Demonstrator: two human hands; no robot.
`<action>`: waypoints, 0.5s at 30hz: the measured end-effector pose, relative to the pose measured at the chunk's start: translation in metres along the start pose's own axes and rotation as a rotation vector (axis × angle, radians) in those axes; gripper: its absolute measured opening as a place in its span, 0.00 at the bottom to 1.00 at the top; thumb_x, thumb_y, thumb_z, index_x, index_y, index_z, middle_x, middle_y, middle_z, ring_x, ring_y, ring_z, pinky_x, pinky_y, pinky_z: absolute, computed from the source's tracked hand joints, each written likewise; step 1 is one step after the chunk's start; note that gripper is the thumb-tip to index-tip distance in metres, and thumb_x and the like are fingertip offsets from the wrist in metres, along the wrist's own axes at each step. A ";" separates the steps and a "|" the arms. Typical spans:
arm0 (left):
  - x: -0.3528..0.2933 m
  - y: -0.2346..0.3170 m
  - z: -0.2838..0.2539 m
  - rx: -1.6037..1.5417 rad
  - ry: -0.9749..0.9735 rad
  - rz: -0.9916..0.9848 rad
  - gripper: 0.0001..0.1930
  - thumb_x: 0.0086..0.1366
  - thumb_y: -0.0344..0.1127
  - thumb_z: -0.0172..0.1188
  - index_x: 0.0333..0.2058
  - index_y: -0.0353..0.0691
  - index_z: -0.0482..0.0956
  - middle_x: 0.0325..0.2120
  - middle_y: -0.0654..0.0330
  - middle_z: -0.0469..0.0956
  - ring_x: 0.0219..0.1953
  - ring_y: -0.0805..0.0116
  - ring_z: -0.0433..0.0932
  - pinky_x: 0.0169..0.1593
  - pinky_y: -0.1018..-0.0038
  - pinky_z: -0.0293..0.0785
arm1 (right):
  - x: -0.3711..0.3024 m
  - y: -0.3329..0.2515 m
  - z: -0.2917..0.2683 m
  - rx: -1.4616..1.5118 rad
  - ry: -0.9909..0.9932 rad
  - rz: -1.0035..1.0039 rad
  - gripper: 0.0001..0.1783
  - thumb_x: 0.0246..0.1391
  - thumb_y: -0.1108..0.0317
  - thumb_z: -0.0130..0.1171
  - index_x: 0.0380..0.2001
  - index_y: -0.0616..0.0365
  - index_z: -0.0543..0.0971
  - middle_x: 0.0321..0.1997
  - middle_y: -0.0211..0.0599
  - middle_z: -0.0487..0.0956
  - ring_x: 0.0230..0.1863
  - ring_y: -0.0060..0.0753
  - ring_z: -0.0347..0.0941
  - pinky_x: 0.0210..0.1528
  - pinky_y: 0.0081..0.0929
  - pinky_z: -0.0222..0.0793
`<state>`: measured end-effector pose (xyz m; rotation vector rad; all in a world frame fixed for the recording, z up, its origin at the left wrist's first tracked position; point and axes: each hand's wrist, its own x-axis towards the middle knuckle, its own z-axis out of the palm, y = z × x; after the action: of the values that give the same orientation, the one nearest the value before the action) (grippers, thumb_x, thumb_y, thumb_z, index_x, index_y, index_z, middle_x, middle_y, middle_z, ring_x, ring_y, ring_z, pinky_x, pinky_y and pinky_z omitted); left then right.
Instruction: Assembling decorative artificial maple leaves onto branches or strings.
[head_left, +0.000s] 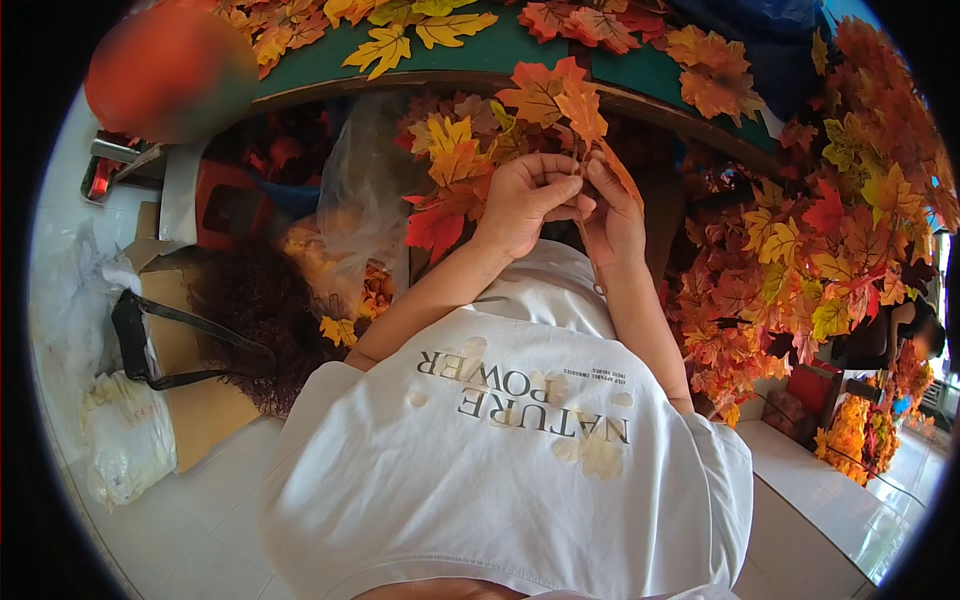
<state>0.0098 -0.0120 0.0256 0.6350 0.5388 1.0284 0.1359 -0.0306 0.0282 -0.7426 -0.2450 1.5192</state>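
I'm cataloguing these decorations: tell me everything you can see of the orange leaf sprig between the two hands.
The orange leaf sprig has several pointed, maple-like leaves, orange to red-orange with darker veins, thin and seemingly fabric or plastic. Most point up, overlapping the green table in this view; one slants down beside the right hand. That hand and the left hand pinch it near its base. A thin reddish strand hangs below; whether it joins the sprig is hidden.

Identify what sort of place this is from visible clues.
Probably a small workshop for autumn decorations: artificial-looking leaves are massed at right, more lie on a green table, and the left hand and right hand hold a leafy spray.
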 end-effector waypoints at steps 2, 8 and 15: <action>0.000 -0.001 0.000 0.010 0.000 0.000 0.09 0.59 0.26 0.57 0.39 0.31 0.72 0.28 0.57 0.78 0.29 0.68 0.81 0.33 0.74 0.81 | 0.000 0.000 -0.002 -0.006 -0.006 0.010 0.10 0.53 0.73 0.57 0.40 0.55 0.75 0.32 0.31 0.78 0.29 0.22 0.74 0.28 0.17 0.69; 0.003 0.000 -0.001 0.005 0.021 -0.006 0.09 0.58 0.24 0.58 0.38 0.30 0.73 0.28 0.55 0.78 0.28 0.66 0.80 0.34 0.73 0.82 | 0.004 0.003 -0.009 -0.028 -0.004 0.002 0.11 0.52 0.74 0.57 0.41 0.57 0.75 0.33 0.31 0.78 0.29 0.20 0.74 0.27 0.15 0.69; 0.005 0.001 -0.008 0.018 0.002 0.019 0.10 0.59 0.25 0.57 0.40 0.30 0.73 0.28 0.56 0.78 0.29 0.67 0.80 0.34 0.74 0.81 | 0.000 0.008 -0.014 -0.215 -0.021 -0.137 0.13 0.51 0.74 0.59 0.42 0.57 0.75 0.35 0.30 0.78 0.35 0.21 0.75 0.33 0.16 0.72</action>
<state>0.0061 -0.0051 0.0202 0.6563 0.5457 1.0435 0.1376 -0.0350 0.0134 -0.8625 -0.4716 1.3846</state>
